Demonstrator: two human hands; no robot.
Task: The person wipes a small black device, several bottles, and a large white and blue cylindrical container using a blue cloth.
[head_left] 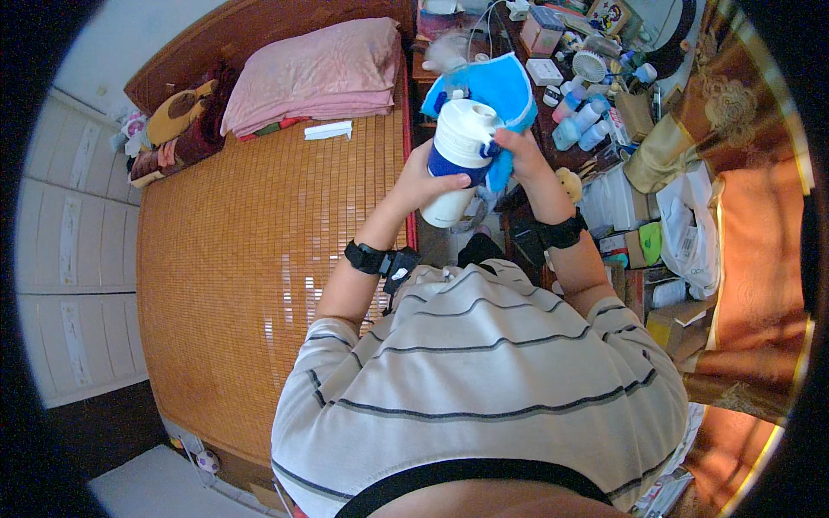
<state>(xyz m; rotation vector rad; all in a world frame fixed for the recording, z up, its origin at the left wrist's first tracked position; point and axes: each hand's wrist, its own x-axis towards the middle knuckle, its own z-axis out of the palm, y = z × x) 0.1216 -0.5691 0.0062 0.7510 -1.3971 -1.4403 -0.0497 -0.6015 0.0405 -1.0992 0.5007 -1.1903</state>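
Observation:
A white bottle (464,126) with a dark blue band round its middle is held up in front of me, slightly tilted. My left hand (425,183) is wrapped round the band, its thumb across the front. On the bottle's other side, my right hand (523,157) grips a bright blue cloth (503,85), which spreads out behind the bottle's top and hangs down beside it. The right thumb lies close to a small dark blue part at the lid's side; whether it touches cannot be made out. The fingers behind the cloth are mostly hidden.
To the left is a bed with a slatted mat (259,233), folded pink bedding (315,78) and a white paper (328,130). A crowded desk at the right bears several bottles (567,132) and a small white fan (590,66). Orange curtains (760,250) hang at far right.

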